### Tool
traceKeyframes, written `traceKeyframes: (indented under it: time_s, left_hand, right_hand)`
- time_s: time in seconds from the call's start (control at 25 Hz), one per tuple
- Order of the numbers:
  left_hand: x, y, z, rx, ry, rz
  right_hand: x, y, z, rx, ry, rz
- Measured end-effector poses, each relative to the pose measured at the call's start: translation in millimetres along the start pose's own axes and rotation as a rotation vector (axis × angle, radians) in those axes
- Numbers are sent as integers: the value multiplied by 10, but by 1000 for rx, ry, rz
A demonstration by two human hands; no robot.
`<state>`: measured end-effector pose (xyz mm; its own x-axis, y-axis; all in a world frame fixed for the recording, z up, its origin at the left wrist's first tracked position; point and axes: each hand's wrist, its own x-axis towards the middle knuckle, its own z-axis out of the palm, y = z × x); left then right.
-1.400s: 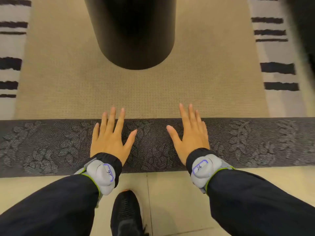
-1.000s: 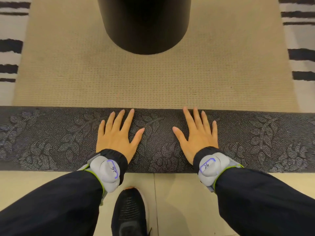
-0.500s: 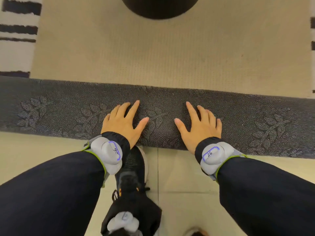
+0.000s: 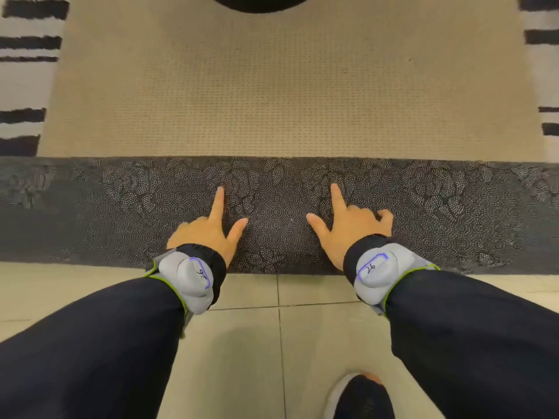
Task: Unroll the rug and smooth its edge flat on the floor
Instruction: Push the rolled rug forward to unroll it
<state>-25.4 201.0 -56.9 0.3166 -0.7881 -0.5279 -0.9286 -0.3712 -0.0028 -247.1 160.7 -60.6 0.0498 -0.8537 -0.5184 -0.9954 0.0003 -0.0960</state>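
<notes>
The rolled rug point(image 4: 453, 213) lies as a dark band across the whole view, its outer face covered with a pale dotted leaf pattern. Its near edge meets the tiled floor point(image 4: 317, 334). Both my hands rest on top of the roll near its middle, about a hand's width apart. On my left hand point(image 4: 208, 229) and my right hand point(image 4: 348, 228) the index finger and thumb are stretched out while the other fingers are curled in. Neither hand grips anything. Beyond the roll a beige dotted surface point(image 4: 287, 86) lies flat.
A black round object point(image 4: 260, 1) stands on the beige surface at the top edge. A white rug with black stripes point(image 4: 24, 86) shows at both sides. My dark shoe point(image 4: 360, 397) is on the tiles at the lower right.
My hands lay flat with all fingers spread; now only index fingers and thumbs are extended. The black object has slid toward the top of the view. The shoe now shows at the lower right.
</notes>
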Motion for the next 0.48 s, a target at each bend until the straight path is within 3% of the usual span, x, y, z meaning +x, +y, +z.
traceKeyframes:
  time_s: [0.32, 0.48]
  left_hand:
    - [-416, -302, 218, 14, -74, 15]
    - [-657, -482, 322, 99, 155, 195]
  right_hand:
    - [-540, -16, 242, -45, -51, 79]
    - [-838, 14, 404, -43, 107, 10]
